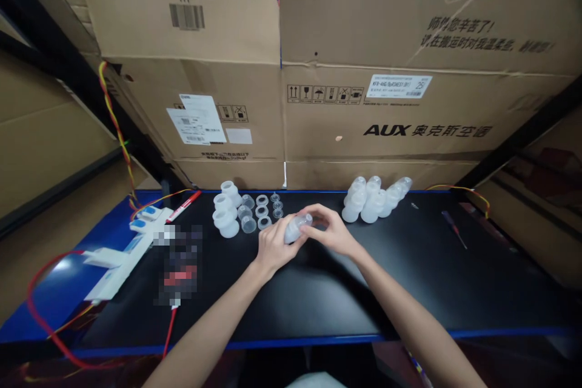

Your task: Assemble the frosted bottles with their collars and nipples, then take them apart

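Observation:
My left hand (273, 247) is wrapped around a small translucent baby bottle (295, 229) with a clear domed cap, tilted up to the right. My right hand (331, 231) has its thumb and fingers closed around the cap end. To the left stand several open white bottle bodies (226, 218). Beside them are clear caps (247, 218), then a column of white rings (262, 212) and a column of small clear nipples (276, 203). Several capped bottles (370, 201) stand grouped to the right of my hands.
A white power strip (131, 248) with plugs and a red cable lies at the left, near a red marker (183, 206). A screwdriver (454, 230) lies at the right. Cardboard boxes (327, 115) wall the back of the black tabletop (400, 291).

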Motion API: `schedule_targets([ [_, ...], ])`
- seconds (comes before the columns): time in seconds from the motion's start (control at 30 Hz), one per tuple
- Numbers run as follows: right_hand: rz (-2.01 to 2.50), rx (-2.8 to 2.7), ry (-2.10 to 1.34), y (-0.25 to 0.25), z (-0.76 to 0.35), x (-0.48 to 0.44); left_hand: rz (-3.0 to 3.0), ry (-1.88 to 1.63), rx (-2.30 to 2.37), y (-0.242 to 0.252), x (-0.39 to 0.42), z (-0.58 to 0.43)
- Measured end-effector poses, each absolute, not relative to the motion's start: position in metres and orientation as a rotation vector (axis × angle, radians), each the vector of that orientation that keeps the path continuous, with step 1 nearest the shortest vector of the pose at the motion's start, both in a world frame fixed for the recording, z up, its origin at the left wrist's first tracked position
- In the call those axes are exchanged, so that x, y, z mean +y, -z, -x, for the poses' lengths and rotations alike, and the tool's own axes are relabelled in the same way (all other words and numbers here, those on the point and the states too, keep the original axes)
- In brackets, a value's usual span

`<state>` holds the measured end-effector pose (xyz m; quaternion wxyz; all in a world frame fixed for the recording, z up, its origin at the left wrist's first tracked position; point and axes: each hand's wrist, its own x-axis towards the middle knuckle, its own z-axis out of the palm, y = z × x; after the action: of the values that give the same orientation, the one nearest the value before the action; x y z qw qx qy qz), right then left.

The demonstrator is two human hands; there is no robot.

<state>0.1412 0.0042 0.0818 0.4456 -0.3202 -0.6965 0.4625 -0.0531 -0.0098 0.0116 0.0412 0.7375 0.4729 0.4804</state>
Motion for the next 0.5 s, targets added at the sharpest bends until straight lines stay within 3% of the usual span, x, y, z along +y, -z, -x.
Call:
schedule_targets([
  [0.2, 0.858, -1.519, -1.168, -0.042, -0.154, 0.0, -2.271, -1.33, 1.429, -0.01, -0.012, 0.049],
  [0.5, 0.772, -1.535, -1.185, -0.053, -0.172, -0.006, -1.657, -0.901, 0.926, -0.038, -0.013, 0.049],
])
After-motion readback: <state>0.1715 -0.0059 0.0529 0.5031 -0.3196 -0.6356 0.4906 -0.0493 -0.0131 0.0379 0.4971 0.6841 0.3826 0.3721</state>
